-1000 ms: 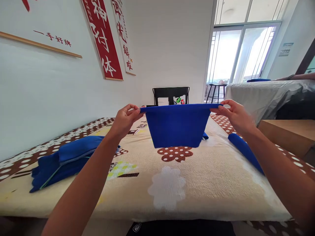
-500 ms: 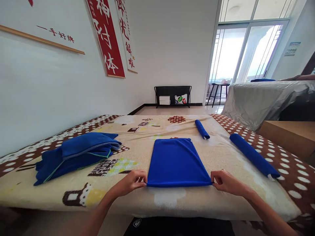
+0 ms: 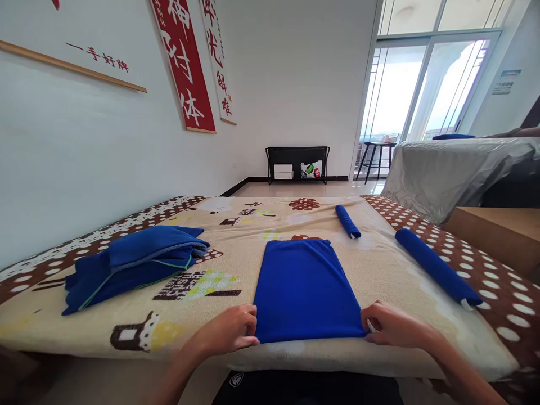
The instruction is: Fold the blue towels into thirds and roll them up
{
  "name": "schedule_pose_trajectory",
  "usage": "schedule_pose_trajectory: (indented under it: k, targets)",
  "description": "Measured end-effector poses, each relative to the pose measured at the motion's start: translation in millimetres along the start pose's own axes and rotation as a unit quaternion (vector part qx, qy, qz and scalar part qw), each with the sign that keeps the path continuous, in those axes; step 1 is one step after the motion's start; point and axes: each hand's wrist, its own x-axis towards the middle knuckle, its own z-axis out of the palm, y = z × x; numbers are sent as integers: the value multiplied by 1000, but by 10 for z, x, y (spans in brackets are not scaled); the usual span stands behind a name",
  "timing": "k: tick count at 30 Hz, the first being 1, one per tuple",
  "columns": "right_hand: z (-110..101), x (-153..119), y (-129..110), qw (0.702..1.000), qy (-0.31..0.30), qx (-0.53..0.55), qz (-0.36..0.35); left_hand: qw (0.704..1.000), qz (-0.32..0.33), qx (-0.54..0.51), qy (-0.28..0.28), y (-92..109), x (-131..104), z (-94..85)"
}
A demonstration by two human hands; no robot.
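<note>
A folded blue towel lies flat in front of me, its near edge close to the front of the covered surface. With closed fingers, my left hand pinches the towel's near left corner. At the near right corner, my right hand pinches it too, thumb against fingers. Two blue towel rolls lie to the right: a short roll farther back and a longer roll nearer. A loose pile of blue towels, some edged in green, rests to the left.
A cream patterned blanket with brown dotted borders covers the surface. Beyond its right side stand a cardboard box and a plastic-draped table, with part of a person's arm above it. A black rack is by the far wall.
Both hands have come toward me with the towel's near edge, which now lies closer to the blanket's front. The towel looks longer front to back. The pile and rolls stay put.
</note>
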Motion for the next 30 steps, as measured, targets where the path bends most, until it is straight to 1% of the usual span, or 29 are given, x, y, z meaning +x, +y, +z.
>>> schedule_pose_trajectory:
  k: [1, 2, 4, 5, 7, 8, 10, 12, 14, 16, 18, 22, 25, 28, 30]
  targets:
    - [-24, 57, -52, 1000, 3, 9, -5, 1000, 5, 1, 20, 78, 62, 10]
    - [-30, 137, -119, 1000, 20, 15, -12, 999, 11, -5, 47, 166, 142, 32]
    - [37, 353, -295, 995, 94, 13, -23, 992, 20, -27, 120, 349, 356, 132]
    - [116, 481, -397, 990, 140, 5, -24, 986, 18, -37, 159, 433, 482, 216]
    - [347, 737, -606, 976, 216, -24, -20, 972, -5, -39, 230, 567, 737, 442]
    - [485, 850, -702, 971, 236, -38, -23, 967, -22, -30, 252, 613, 852, 572]
    - [756, 1014, -852, 966, 253, -50, -28, 962, -51, -6, 269, 667, 1022, 823]
    - [968, 1073, -925, 964, 257, -59, -25, 960, -67, 26, 270, 676, 1086, 1009]
    - [1087, 1029, -909, 961, 267, -75, -5, 959, -74, 58, 269, 643, 1040, 1105]
    - [1127, 911, -816, 954, 286, -94, 21, 955, -81, 83, 274, 564, 909, 1132]
    - [1131, 753, -668, 943, 310, -110, 44, 946, -96, 100, 293, 442, 726, 1135]
    - [1179, 420, -317, 922, 352, -136, 81, 927, -129, 118, 331, 130, 321, 1185]
    - [1236, 218, -103, 914, 365, -154, 93, 933, -108, 112, 324, -64, 60, 1222]
    - [1183, 137, -19, 910, 364, -164, 110, 941, -88, 93, 313, -130, -75, 1139]
    - [1063, 202, -62, 911, 362, -158, 122, 941, -83, 84, 317, -80, -33, 1002]
